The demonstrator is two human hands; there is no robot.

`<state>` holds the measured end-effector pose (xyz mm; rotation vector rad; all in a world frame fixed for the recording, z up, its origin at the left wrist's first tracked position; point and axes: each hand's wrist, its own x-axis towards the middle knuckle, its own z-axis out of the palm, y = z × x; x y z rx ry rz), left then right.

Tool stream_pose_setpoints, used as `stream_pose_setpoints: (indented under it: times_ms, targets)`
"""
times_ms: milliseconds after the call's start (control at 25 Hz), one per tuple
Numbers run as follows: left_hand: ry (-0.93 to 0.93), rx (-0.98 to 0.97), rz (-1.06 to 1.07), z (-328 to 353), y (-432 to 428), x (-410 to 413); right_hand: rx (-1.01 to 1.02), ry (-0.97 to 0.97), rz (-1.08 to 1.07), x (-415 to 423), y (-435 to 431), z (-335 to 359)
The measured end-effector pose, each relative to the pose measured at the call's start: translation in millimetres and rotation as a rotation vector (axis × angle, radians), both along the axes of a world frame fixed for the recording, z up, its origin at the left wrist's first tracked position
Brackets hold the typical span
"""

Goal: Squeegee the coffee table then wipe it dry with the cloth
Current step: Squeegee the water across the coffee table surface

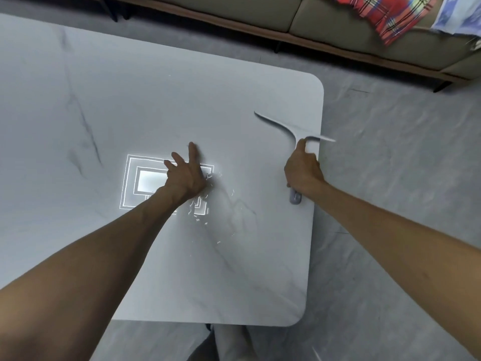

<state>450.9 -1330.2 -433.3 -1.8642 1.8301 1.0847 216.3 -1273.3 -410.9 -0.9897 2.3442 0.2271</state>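
Right hand (303, 170): fingers wrapped tight round the handle of one squeegee (291, 131), thumb laid up along the stem, handle end poking out below the wrist. Blade just beyond the fingertips, blurred, slanting across the right edge of the table (156, 100), far tip hanging past that edge over the floor (390, 178). Whether the blade touches the top: cannot tell.

Left hand (186, 175): fingers spread apart and empty, palm down, on or just above the top; contact unclear. Under and just right of the palm, scattered water streaks (205, 212) glinting. Under the fingers and to their left, one bright reflection (145, 182) of nested rectangles.

Both bare forearms stretched forward from the lower corners, right one out over the floor.

Well beyond the fingers, one sofa (338, 29) with one plaid cloth (385, 14) and one pale blue cloth (458, 14) on it.
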Motion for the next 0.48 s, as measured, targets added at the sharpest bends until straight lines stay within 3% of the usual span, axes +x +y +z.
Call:
stream_pose_setpoints:
  times_ms: [120,240,400,480]
  targets:
    - [0.108,-0.090,-0.071,9.2,22.2,31.1,0.051,-0.068,-0.030,36.2,41.7,15.9]
    - [-0.013,-0.111,-0.168,24.6,73.2,70.8,0.069,-0.146,0.010,73.0,75.9,36.0]
    - [-0.190,-0.026,-0.104,32.4,142.5,123.7,0.055,-0.251,-0.085,103.0,113.0,68.1]
    - [-0.142,-0.009,0.051,18.0,165.2,143.3,0.022,-0.226,-0.136,104.2,103.5,74.5]
